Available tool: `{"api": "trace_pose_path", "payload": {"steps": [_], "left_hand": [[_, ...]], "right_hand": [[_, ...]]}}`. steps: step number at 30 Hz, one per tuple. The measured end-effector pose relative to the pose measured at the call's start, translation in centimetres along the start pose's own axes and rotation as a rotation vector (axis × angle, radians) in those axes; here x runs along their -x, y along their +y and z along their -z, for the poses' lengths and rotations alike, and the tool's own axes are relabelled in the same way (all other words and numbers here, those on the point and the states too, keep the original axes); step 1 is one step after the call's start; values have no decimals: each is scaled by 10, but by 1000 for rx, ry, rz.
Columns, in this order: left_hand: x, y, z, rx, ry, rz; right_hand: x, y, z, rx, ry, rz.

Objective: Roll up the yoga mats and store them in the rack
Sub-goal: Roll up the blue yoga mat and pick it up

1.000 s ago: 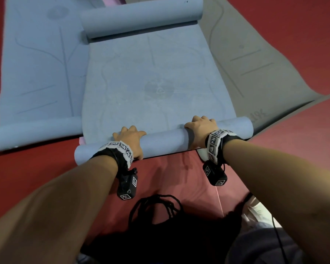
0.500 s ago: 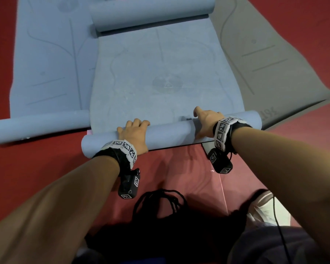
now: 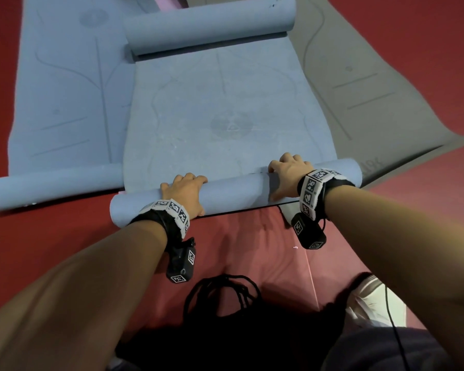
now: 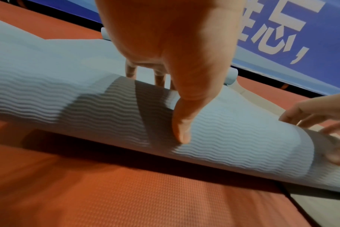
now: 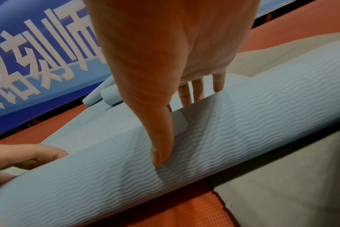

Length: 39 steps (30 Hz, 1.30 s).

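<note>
Cables: a black loop of cable (image 3: 223,293) lies on the red floor (image 3: 239,236), on the near side of the blue mat's roll.
Left hand: the left hand (image 3: 184,191) lies over the roll toward its left end, fingers draped over the top to the far side, thumb down the near face, gripping it.
Right hand: the right hand (image 3: 288,174) grips the same roll toward its right end, fingers over the top, thumb pressed on the near, ribbed side.
Blue mat: the blue mat (image 3: 225,124) lies on the floor; its near end is rolled into a tube under both hands, the middle lies flat, and the far end is curled into a second roll.
Second blue mat: another blue mat (image 3: 65,89) lies left of it, partly beneath, near end also rolled.
Grey mat: a grey mat (image 3: 359,84) lies right of it, partly beneath.
</note>
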<state>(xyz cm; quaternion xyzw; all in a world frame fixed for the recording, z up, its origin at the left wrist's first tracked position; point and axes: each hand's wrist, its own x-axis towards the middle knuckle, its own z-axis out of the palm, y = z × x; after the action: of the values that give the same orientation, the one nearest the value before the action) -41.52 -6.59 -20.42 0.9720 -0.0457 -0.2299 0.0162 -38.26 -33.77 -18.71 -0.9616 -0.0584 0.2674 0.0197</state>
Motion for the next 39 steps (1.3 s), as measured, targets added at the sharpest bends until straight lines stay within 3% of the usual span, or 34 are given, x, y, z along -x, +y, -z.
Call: {"api": "trace_pose_path", "payload": {"steps": [8, 16, 24, 31, 39], "left_hand": [[-12, -2, 14, -31, -78, 13], [-14, -4, 27, 147, -60, 86], [-14, -3, 31, 78, -30, 80], [-15, 1, 28, 146, 34, 123], [-19, 2, 26, 92, 157, 119]], "right_hand": [[-3, -4, 2, 21, 52, -5], [-4, -4, 5, -127, 96, -56], [-3, -2, 2, -33, 197, 9], [-4, -8, -2, 105, 138, 34], [-9, -11, -6, 17, 198, 52]]}}
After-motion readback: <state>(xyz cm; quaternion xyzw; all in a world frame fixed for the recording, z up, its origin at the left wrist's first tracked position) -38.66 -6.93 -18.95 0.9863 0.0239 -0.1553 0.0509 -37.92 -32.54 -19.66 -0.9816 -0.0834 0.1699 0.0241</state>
